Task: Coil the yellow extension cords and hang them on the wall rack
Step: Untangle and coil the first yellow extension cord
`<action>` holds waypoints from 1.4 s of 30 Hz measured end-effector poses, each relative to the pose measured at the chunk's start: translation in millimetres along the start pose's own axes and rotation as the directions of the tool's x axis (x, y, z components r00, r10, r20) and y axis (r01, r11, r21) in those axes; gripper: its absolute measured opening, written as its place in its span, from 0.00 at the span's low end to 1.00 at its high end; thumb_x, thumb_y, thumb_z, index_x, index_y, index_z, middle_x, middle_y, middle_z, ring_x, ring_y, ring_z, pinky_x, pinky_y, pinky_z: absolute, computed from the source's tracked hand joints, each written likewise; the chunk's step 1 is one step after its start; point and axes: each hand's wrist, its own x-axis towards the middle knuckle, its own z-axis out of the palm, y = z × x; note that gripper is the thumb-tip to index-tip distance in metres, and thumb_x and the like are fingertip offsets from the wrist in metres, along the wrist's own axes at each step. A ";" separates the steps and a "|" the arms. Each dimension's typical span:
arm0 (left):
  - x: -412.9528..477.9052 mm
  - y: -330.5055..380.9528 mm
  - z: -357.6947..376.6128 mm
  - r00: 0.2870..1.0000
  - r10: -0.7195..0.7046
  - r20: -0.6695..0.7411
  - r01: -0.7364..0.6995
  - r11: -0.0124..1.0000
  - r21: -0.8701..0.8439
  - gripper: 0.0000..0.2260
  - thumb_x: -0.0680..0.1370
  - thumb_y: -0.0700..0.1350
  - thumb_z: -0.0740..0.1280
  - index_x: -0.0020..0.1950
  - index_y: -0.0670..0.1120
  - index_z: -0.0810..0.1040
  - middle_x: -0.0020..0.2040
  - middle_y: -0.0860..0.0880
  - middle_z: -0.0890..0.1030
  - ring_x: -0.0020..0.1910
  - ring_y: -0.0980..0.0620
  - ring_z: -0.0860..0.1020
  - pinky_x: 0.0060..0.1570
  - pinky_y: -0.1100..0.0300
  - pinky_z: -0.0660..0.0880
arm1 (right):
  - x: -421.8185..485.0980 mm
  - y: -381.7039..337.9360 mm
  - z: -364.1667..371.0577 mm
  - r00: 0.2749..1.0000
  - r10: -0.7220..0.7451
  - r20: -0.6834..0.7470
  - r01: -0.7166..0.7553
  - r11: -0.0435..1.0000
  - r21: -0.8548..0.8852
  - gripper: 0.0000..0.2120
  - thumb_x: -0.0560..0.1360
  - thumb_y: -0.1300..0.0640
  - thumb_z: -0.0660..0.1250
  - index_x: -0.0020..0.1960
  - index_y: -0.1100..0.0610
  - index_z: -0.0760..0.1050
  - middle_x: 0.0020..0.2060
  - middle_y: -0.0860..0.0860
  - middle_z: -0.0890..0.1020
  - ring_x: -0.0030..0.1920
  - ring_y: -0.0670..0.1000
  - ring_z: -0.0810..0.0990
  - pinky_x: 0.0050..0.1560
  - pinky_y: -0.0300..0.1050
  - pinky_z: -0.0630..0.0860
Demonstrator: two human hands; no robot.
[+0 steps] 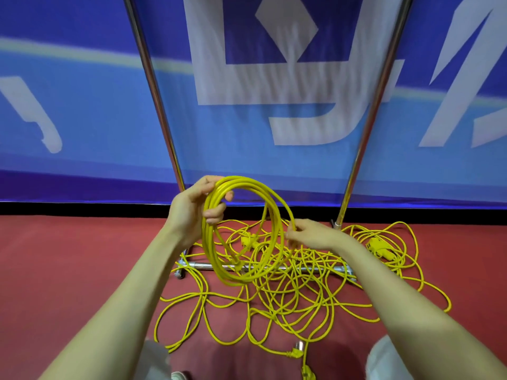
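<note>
My left hand (193,207) grips the top left of a coil of yellow cord (216,266), several loops held upright above the floor. My right hand (308,233) pinches the outer strand at the coil's right side. Below and around lies a tangled heap of loose yellow extension cords (299,292) on the red floor, with a plug (292,352) near the bottom and yellow socket blocks (378,246) at the right. The rack's two chrome uprights (153,86) rise on either side, and its lower crossbar (203,266) passes behind the coil.
A blue and white banner (274,91) hangs right behind the rack. The rack's left caster (179,274) rests on the red carpet (68,256). My knees (384,357) show at the bottom edge.
</note>
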 end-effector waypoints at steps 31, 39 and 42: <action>18.5 -56.3 12.9 0.932 0.050 -0.360 0.064 0.953 0.297 0.06 0.82 0.39 0.58 0.45 0.43 0.68 0.35 0.47 0.71 0.21 0.60 0.63 0.22 0.68 0.62 | -1.9 -48.3 63.8 0.981 -0.175 0.087 0.161 0.975 0.150 0.08 0.76 0.66 0.60 0.52 0.60 0.75 0.43 0.54 0.78 0.43 0.50 0.75 0.46 0.44 0.72; 19.3 -33.3 -6.3 0.885 0.043 -0.464 0.152 0.915 0.374 0.05 0.83 0.40 0.53 0.55 0.46 0.67 0.39 0.46 0.77 0.21 0.57 0.62 0.24 0.66 0.60 | 2.2 -48.2 30.4 0.866 -0.112 -0.488 0.226 0.957 0.182 0.06 0.80 0.63 0.58 0.56 0.58 0.66 0.40 0.52 0.80 0.39 0.55 0.80 0.40 0.46 0.76; 19.1 -28.4 -13.3 0.858 0.055 -0.510 0.156 0.920 0.361 0.08 0.82 0.37 0.53 0.59 0.47 0.61 0.41 0.43 0.80 0.21 0.55 0.62 0.26 0.64 0.60 | -0.8 -33.9 6.8 0.805 -0.115 -0.582 0.090 0.993 -0.072 0.05 0.80 0.61 0.57 0.55 0.59 0.64 0.41 0.58 0.80 0.42 0.63 0.79 0.40 0.52 0.74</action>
